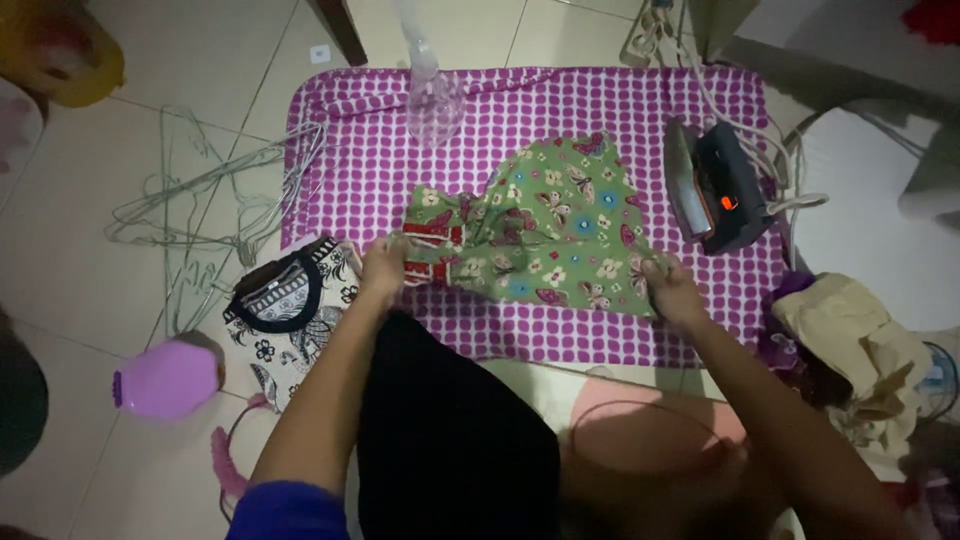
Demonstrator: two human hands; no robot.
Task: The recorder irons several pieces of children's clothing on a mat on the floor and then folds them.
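A small green garment (560,225) printed with butterflies and flowers, with a red-trimmed top, lies on a purple mat with white dots (620,110). My left hand (385,268) grips the garment's red-trimmed end at the left. My right hand (675,290) holds its lower hem at the right. The cloth is stretched between both hands.
A dark iron (715,185) stands on its heel at the mat's right. A clear spray bottle (432,90) stands at the mat's far edge. Wire hangers (215,200) lie on the tiled floor at left, beside a folded black-and-white garment (290,300) and a purple bottle (168,380). Crumpled clothes (860,345) pile at right.
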